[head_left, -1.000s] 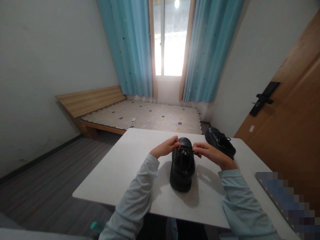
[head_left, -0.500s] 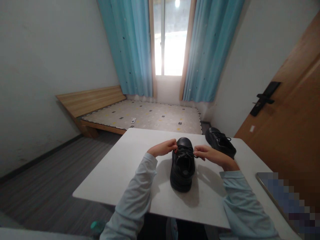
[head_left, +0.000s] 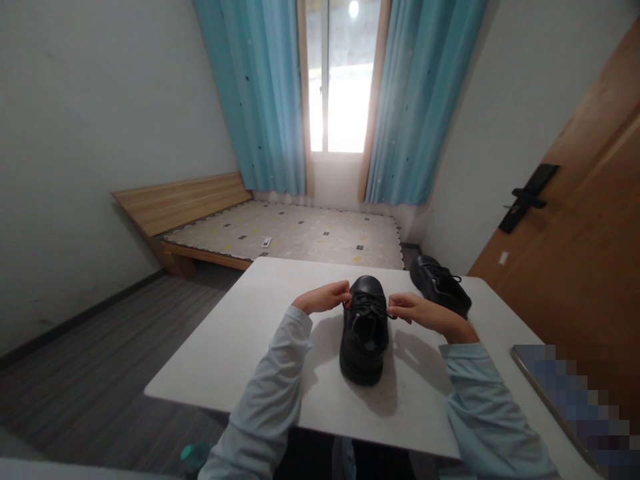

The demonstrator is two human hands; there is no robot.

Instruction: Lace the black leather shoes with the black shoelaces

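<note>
Two bare hands flank one black, round-toed, leather-looking lace-up shoe [head_left: 363, 357], which stands on the smooth white counter [head_left: 215, 347] directly between their fingers, toe pointing away. The left hand [head_left: 320, 298] has its fingers pinched together, apparently on one end of the thin black shoelace [head_left: 369, 305]; the right hand [head_left: 420, 309] has its fingers clamped on the other end.

By my judgement, the lace is threaded and crossed, with its ends drawn out sideways. No finished bow shows between the fingers, so the final fastening seems left. Beyond the right fingers sits a second black lace-up shoe [head_left: 440, 287], untouched; whether it is tied is unclear.

No brand is readable on either shoe. Well right of the fingers, a small white rectangular label [head_left: 503, 257] on the brown wooden door [head_left: 575, 247] is illegible.
</note>
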